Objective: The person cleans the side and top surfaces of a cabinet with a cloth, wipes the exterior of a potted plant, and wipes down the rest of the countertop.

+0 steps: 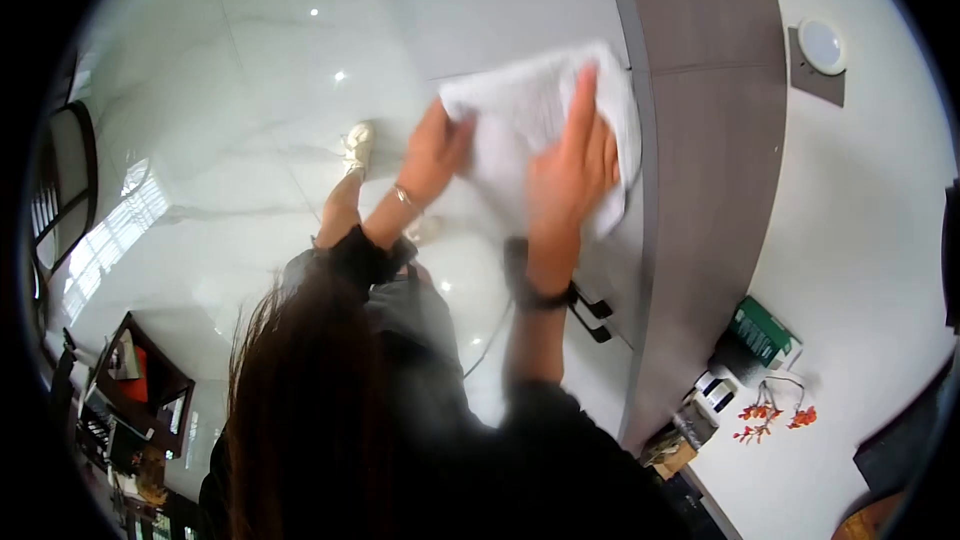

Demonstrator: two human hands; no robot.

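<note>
A white cloth (510,125) hangs spread between my hands in front of the pale cabinet front (500,0). My left hand (437,152), with a thin bracelet at the wrist, pinches the cloth's left corner. On the right side, my right hand (572,168) grips the cloth, its index finger stretched along it and the other fingers curled. Motion blurs both hands somewhat. A dark band (545,292) circles my right wrist. The cloth's right edge reaches close to the grey cabinet edge (648,140).
Along the right runs a brown-grey cabinet top (715,140). Farther along it stand a green box (763,332), red-orange sprigs (762,415) and small items. Black handles (592,320) stick out below my right wrist. Glossy tiled floor (250,140) lies left, with dark wooden furniture (140,380) beyond.
</note>
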